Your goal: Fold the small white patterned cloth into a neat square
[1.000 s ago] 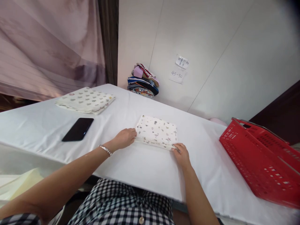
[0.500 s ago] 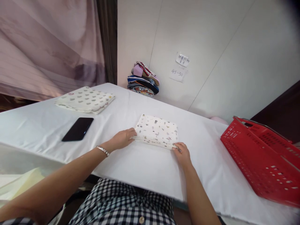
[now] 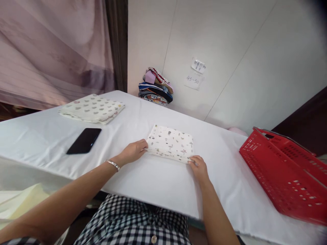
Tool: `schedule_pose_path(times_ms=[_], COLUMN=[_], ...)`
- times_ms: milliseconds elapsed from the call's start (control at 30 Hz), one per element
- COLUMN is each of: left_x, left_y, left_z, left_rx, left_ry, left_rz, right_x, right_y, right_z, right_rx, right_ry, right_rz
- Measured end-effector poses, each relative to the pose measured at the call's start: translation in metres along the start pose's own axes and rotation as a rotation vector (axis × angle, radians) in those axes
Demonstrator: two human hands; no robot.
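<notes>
White table unchanged: left hand and right hand still keep a closed grip on folded cloth.

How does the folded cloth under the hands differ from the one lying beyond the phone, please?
The near folded cloth shows small mixed motifs and both hands grip its near edge; the far folded cloth shows rows of grey shapes, looks wider, and lies untouched. Both are pale, printed, flat on the white table.

Both forearms reach forward, left hand and right hand low with fingers curled.
</notes>
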State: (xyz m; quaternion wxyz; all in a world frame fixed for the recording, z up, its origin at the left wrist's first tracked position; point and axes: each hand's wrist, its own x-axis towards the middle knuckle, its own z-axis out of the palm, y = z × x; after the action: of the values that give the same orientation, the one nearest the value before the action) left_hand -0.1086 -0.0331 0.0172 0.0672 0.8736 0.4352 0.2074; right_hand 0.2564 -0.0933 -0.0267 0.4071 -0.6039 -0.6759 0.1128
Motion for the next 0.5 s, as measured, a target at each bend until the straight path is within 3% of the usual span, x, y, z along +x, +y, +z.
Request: schedule_pose_path(times_ms=[233, 500], left_x=[0.015, 0.023], left_y=[0.015, 0.029], left_z=[0.012, 0.047], left_rx=[0.056, 0.050], left_ry=[0.133, 0.077], left_rz=[0.152, 0.202], right_x=[0.000, 0.000], right_y=[-0.003, -0.004], right_z=[0.000, -0.002], right_rx=[-0.006, 0.006], right_ry=[-0.007, -0.019], right_rz=[0.021, 0.029])
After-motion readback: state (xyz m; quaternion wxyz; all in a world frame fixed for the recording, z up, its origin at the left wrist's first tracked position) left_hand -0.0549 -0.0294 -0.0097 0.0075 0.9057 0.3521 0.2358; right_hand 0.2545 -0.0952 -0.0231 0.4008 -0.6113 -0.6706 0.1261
